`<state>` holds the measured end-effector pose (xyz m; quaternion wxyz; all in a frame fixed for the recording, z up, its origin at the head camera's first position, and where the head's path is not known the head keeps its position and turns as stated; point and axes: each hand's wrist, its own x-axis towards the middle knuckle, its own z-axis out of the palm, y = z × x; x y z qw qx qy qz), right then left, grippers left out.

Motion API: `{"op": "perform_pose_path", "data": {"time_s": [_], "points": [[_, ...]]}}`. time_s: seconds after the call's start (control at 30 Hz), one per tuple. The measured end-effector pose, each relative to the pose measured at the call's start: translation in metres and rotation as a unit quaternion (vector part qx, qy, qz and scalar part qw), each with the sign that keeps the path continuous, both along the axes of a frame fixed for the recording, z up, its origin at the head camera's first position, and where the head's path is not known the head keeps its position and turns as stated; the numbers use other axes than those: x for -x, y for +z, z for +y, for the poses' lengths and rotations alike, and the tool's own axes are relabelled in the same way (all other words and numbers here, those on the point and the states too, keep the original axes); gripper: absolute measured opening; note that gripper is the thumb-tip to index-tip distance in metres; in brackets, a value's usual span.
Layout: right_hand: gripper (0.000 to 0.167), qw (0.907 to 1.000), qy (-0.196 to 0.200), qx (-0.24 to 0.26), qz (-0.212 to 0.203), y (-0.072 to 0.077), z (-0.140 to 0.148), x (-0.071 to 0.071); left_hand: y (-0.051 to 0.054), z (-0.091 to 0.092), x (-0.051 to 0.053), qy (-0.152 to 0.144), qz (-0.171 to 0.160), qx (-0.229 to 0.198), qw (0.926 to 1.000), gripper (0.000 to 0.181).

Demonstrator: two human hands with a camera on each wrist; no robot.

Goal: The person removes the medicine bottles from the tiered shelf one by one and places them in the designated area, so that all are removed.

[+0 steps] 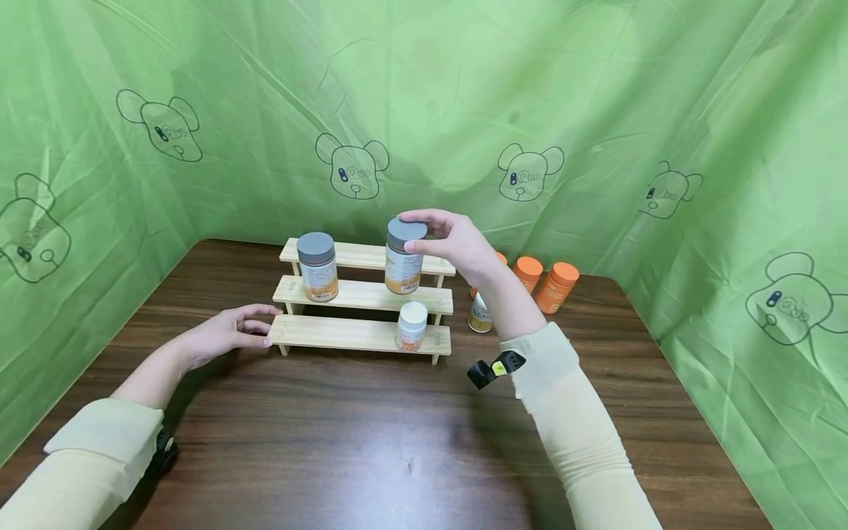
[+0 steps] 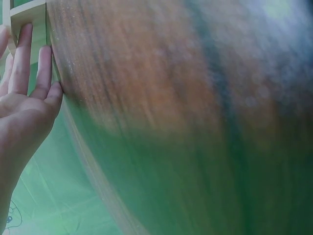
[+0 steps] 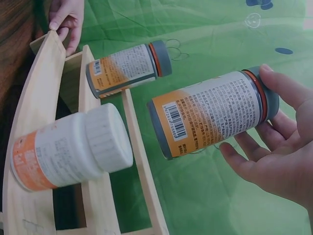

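Note:
My right hand (image 1: pixel 457 239) holds a grey-capped supplement bottle (image 3: pixel 210 115) by its cap, thumb on one side and fingers on the other. In the head view the bottle is over the right part of the middle step of a three-step wooden display rack (image 1: pixel 338 331); in the right wrist view its base looks raised off the wood. My left hand (image 1: pixel 228 335) grips the left end of the rack's lowest step. A matching grey-capped bottle (image 1: pixel 318 269) stands on the middle step at left. A smaller white-capped bottle (image 1: pixel 412 327) stands on the lowest step at right.
Right of the rack, several orange bottles (image 1: pixel 559 287) and a white-and-yellow bottle (image 1: pixel 480 316) stand on the dark wooden table (image 1: pixel 318 434), partly hidden by my right forearm. Green cloth (image 1: pixel 437 88) with bear-head drawings surrounds the table at the back and sides.

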<state>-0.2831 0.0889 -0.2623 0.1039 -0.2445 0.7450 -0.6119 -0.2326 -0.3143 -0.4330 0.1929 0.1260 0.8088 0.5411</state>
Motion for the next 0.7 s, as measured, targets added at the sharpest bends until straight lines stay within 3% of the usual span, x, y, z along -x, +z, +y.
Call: {"op": "perform_pose_path", "data": {"time_s": [0.23, 0.5, 0.7], "points": [[0.046, 0.9999, -0.004, -0.004, 0.01, 0.006, 0.018, -0.003, 0.0, 0.0, 0.001, -0.002, 0.003, 0.002, 1.0, 0.066], [0.046, 0.9995, -0.015, -0.025, -0.013, 0.011, 0.039, -0.007, 0.0, 0.0, 0.001, -0.002, -0.001, -0.003, 1.0, 0.067], [0.047, 0.999, -0.014, -0.043, 0.002, 0.013, 0.055, -0.011, 0.0, 0.0, 0.0, -0.001, -0.003, -0.004, 1.0, 0.068]]}}
